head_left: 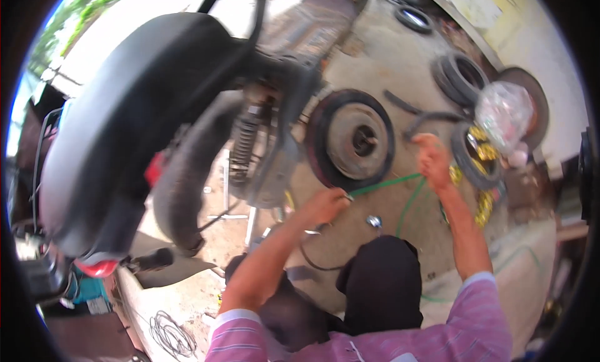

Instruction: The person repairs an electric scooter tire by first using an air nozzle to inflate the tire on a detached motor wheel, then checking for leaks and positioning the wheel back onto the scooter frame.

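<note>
A thin green hose (386, 184) is stretched between my two hands. Its left end runs into my left hand (324, 208), whose fingers are closed around it just below the wheel. My right hand (432, 160), higher and to the right, is closed on the hose too. From there the hose drops past my knee and trails away to the lower right. A scooter wheel with a black tyre (319, 137) lies flat on the ground beyond my hands, its dull metal hub facing up. Whether my left hand holds a fitting at the hose end I cannot tell.
A scooter with a black seat (144, 93) and a rear shock absorber (244, 143) stands at the left. Several old tyres (464, 74), a clear plastic bag (504, 112) and yellow wrappers (485, 209) line the right wall. A small shiny part (374, 221) lies before my knee. Coiled wire (169, 334) rests lower left.
</note>
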`<action>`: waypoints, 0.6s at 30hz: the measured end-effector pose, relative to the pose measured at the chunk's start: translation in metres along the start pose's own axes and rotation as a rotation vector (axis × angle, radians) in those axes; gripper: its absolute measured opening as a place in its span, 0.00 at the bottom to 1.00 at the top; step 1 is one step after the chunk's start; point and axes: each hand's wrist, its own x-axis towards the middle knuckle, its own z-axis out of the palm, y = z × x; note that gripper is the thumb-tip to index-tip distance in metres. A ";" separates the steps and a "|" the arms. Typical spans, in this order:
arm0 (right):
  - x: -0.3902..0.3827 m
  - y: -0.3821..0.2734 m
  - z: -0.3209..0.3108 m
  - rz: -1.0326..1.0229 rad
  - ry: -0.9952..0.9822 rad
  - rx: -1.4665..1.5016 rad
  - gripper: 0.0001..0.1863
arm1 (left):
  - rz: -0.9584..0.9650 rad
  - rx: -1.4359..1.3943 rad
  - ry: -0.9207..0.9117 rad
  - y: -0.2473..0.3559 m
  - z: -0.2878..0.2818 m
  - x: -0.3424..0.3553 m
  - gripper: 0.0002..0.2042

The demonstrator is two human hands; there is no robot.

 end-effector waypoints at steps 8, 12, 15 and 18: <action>-0.029 0.040 0.072 -0.136 -0.506 -0.894 0.16 | 0.022 -0.011 -0.034 0.018 0.007 -0.004 0.12; -0.032 0.044 0.091 0.138 -0.771 -0.795 0.22 | 0.124 0.091 -0.065 0.018 0.016 -0.010 0.13; -0.027 0.056 0.095 0.176 -0.815 -0.762 0.24 | 0.070 0.093 -0.092 0.028 0.016 -0.017 0.14; -0.024 0.056 0.097 0.366 -0.931 -0.768 0.27 | -0.006 -0.007 -0.048 0.027 0.015 -0.019 0.16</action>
